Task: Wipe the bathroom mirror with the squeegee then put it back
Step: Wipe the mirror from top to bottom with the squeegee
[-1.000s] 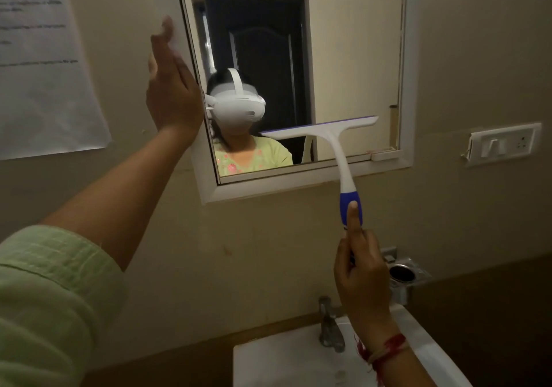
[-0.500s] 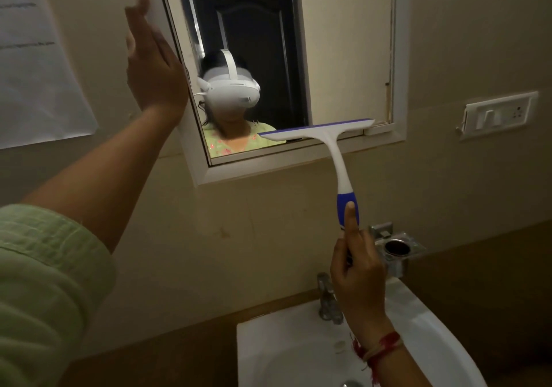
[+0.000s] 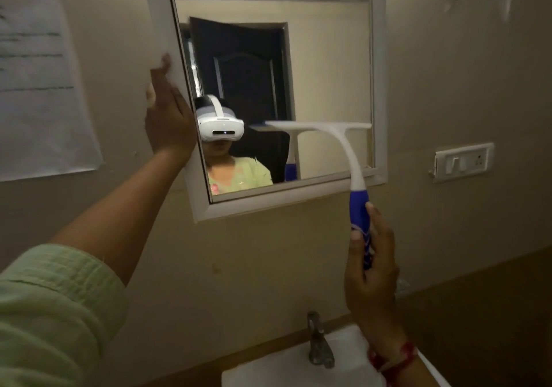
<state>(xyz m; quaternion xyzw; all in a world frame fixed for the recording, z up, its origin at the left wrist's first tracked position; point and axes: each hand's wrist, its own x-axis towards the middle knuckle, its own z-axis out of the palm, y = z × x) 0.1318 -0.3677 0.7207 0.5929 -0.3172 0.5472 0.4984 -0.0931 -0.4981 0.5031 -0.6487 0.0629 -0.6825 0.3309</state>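
The white-framed bathroom mirror [image 3: 328, 58] hangs on the beige wall. My right hand [image 3: 370, 279] grips the blue handle of a white squeegee [image 3: 337, 141], thumb and forefinger laid along it. Its blade lies level across the lower right of the glass, well above the bottom frame. My left hand [image 3: 167, 117] is raised with straight fingers on the mirror's left frame edge. The glass reflects a person wearing a white headset and a dark door.
Below the mirror sits a white sink [image 3: 268, 371] with a metal tap [image 3: 319, 342]. A switch plate [image 3: 463, 162] is on the wall to the right. A paper sheet [image 3: 38, 88] is taped on the left wall.
The squeegee blade moved from the bottom frame up onto the lower glass. The camera tilted up, so the mirror sits lower in view. My left hand stays on the left frame.
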